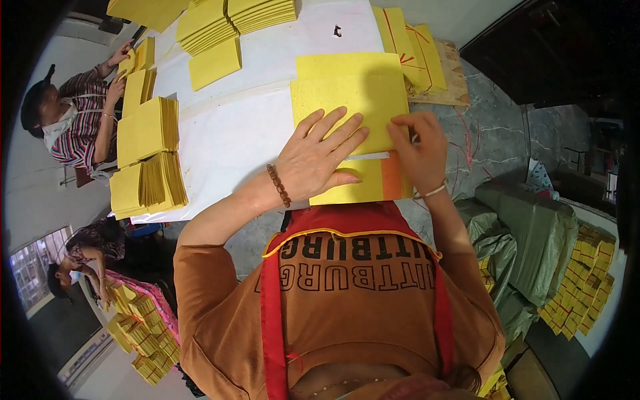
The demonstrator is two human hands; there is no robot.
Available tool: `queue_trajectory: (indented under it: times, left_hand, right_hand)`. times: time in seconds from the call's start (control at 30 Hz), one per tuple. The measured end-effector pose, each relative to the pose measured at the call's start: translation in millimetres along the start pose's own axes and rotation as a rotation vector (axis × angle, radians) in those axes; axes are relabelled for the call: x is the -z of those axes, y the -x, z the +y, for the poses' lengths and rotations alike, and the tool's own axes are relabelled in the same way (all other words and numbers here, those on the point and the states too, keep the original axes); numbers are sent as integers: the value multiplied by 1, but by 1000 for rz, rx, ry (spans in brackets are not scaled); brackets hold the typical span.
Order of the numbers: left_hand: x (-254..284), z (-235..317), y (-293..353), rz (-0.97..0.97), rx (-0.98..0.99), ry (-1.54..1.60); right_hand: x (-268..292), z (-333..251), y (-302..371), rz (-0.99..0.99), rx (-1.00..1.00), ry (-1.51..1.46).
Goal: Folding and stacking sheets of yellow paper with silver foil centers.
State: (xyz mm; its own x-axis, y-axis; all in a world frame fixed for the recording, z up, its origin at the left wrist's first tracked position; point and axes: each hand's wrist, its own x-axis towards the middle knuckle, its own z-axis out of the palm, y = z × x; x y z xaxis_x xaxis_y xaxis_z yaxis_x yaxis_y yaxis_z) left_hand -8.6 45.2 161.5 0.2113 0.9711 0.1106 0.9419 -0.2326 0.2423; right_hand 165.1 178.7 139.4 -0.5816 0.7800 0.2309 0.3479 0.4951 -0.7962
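Observation:
A yellow paper sheet [383, 87] lies at the table's near edge, over another yellow sheet [347, 193] with an orange band on its right side. A thin white strip [370, 157] shows along the line between the two. My left hand [327, 147] rests flat on the paper, fingers spread, a brown bead bracelet on its wrist. At the sheet's right edge, my right hand [421, 143] is closed, thumb and forefinger pinching the paper's edge. What its curled fingers cover is hidden.
Stacks of folded yellow paper [148, 133] line the table's left side, with more stacks [207, 30] at the far end. Red-tied yellow bundles [423, 60] sit on a wooden board [453, 80] at right. Two other people work at left. Green-wrapped bales [527, 233] stand at lower right.

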Motion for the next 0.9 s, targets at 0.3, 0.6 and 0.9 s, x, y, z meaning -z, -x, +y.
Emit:
queue_trajectory:
  times: [0.3, 0.6, 0.9]
  left_hand:
    - [-7, -6, 7, -16, 7, 40]
    - [-7, 3, -9, 205, -34, -351]
    - [69, -123, 9, 498, 237, 571]
  right_hand:
    - [12, -14, 29, -512, 449, 480]
    - [25, 28, 16, -513, 67, -433]
    - [4, -6, 9, -306, 130, -434]
